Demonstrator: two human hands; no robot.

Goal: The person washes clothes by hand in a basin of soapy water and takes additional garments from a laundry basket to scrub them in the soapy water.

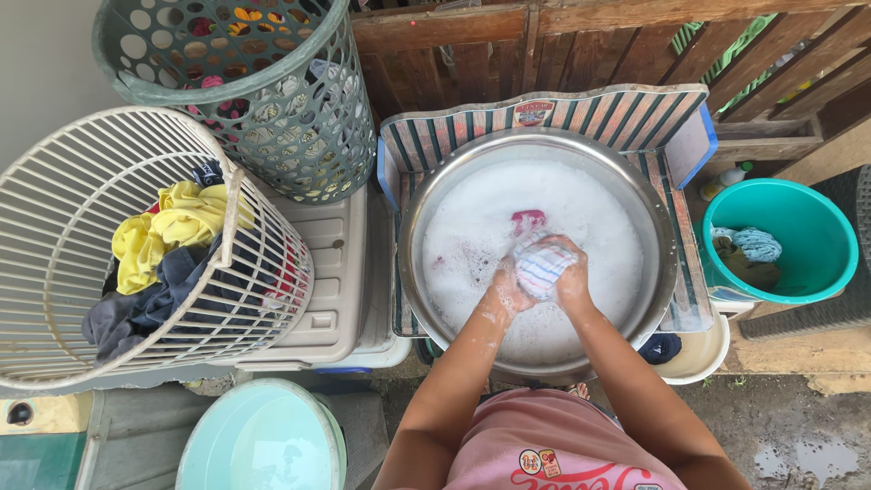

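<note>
Gripping checked cloth (542, 266) mid-basin (658, 227), both hands' fingers closed; suds all round, rim clear.

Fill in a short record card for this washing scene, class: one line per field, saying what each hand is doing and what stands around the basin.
Setting: outdoor wash spot by a wooden fence
Left hand: gripping the checked cloth, soapy
Right hand: gripping the same cloth
Checked cloth: bunched between both hands, above the suds
Metal basin: full of white foam, a pink item showing
White basket: tipped, holding yellow and dark clothes
Green basket: holds mixed laundry
Teal bucket: cloths inside
Pale blue tub: contents unclear
</note>
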